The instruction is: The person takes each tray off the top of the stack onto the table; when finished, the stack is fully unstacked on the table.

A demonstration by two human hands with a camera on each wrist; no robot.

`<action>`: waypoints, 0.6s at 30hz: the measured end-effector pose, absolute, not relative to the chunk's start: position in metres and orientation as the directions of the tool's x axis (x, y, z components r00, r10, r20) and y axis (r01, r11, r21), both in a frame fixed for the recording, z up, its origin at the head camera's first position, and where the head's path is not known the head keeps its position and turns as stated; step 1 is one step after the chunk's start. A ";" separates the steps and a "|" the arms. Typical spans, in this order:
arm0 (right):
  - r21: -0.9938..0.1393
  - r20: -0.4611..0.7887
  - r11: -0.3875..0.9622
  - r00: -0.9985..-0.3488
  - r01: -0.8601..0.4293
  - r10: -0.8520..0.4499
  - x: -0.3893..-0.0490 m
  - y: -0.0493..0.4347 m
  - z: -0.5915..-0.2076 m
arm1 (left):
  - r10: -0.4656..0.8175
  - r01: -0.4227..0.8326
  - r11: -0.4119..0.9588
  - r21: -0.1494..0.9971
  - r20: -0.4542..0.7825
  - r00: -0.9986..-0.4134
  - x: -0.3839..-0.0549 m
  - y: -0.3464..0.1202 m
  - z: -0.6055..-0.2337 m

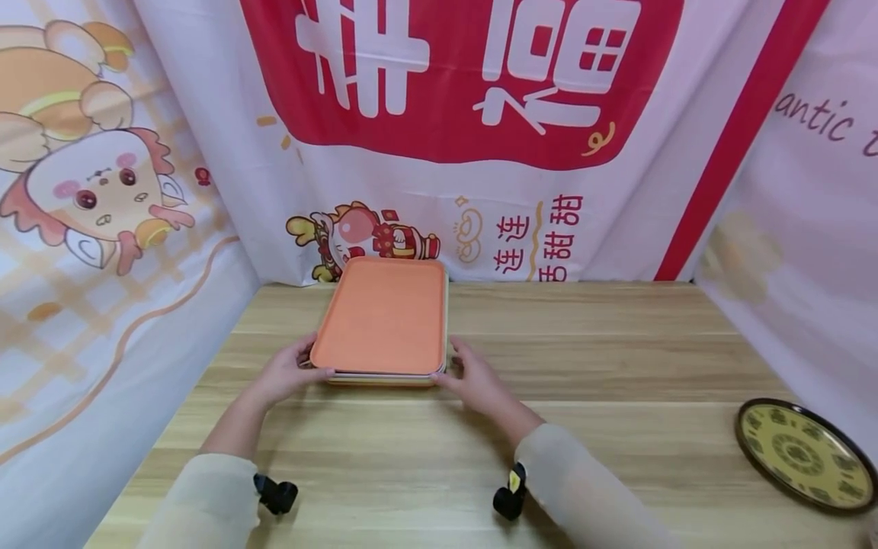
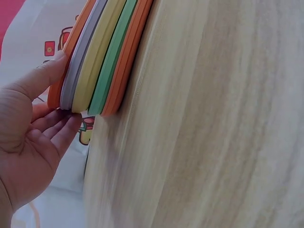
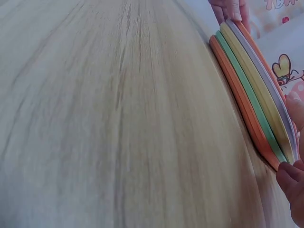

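At the far side of the wooden table (image 1: 583, 343), left of the middle, is a stack of five trays (image 1: 384, 320): from the top orange, lavender, yellow, green and again orange. Your left hand (image 1: 284, 371) grips its near left corner, the thumb (image 2: 42, 76) upon the top rim. Your right hand (image 1: 480, 383) grips the near right corner. Well apart, near right, lies a round plate (image 1: 799, 454) with dark edge.

A rectangular, round-cornered, shallow-rimmed orange tray (image 1: 384, 316) lies face up atop a matching lilac tray (image 2: 80, 58), yellow tray (image 2: 96, 57), green tray (image 2: 112, 58) and second orange tray (image 2: 127, 58), stacked flat on the wood-grain tabletop (image 1: 384, 457), near corners gripped by the left hand (image 1: 284, 374) and right hand (image 1: 479, 381).
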State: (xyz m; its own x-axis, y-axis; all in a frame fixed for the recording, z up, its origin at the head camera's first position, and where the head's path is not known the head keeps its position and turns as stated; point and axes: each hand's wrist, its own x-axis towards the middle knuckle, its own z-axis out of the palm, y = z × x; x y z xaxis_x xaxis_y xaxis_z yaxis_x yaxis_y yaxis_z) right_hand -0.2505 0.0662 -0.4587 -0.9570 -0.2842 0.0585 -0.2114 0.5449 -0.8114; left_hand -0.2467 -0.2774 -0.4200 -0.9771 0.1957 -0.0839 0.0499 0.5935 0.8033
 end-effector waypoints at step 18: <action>-0.844 0.049 0.506 -0.964 -0.179 -0.260 -0.252 0.050 -0.461 | 0.121 -0.009 0.490 0.871 -0.078 -0.990 -0.250 -0.278 -0.417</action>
